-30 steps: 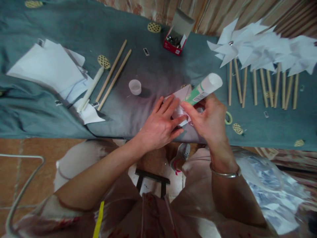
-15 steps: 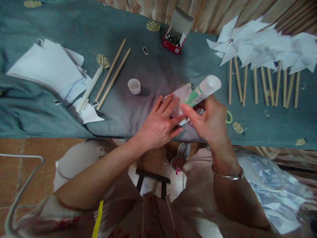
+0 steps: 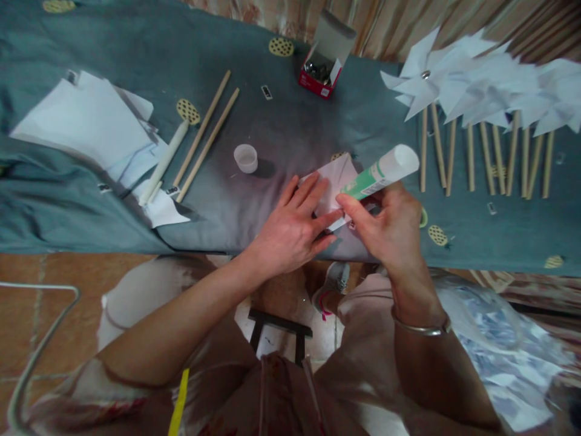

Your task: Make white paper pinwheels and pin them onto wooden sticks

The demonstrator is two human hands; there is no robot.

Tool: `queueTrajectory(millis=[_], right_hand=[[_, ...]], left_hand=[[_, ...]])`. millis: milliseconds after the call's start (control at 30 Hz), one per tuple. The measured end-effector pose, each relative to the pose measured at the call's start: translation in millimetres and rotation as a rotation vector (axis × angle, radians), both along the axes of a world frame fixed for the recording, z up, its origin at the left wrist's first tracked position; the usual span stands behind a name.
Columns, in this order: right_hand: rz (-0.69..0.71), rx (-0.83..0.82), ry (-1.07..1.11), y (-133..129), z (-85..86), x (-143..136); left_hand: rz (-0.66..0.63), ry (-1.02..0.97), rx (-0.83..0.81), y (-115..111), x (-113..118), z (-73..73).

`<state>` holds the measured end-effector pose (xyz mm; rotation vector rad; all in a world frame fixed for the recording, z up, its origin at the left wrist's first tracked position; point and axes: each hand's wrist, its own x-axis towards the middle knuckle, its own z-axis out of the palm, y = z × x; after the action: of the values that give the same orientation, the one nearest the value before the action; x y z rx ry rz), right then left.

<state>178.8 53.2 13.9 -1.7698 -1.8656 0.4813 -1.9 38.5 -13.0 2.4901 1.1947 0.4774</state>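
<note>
Near the table's front edge lies a folded piece of white paper (image 3: 334, 172). My left hand (image 3: 295, 227) rests flat on it with the fingers spread, pressing it to the cloth. My right hand (image 3: 390, 221) is closed around a white and green glue stick (image 3: 379, 172), tilted with its lower end at the paper. The tip of the glue stick is hidden behind my right thumb and fingers. A green ring-shaped cap (image 3: 423, 217) shows partly beside my right hand.
Paper pinwheels (image 3: 481, 85) on wooden sticks lie at the right. A red box (image 3: 320, 69) of small metal pieces stands at the back. A small white cup (image 3: 246, 158), two wooden sticks (image 3: 206, 145), a white rod (image 3: 166, 160) and stacked paper sheets (image 3: 86, 121) are at the left.
My right hand has shifted slightly right with the glue stick, which now leans lower over the paper. My left hand has stayed in place.
</note>
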Motion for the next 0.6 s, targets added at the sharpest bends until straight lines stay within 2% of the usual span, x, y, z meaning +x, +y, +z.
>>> queueTrajectory(millis=[600], right_hand=[[-0.017, 0.010, 0.060, 14, -4.4, -3]], left_hand=[[0.004, 0.015, -0.023, 0, 1, 1.5]])
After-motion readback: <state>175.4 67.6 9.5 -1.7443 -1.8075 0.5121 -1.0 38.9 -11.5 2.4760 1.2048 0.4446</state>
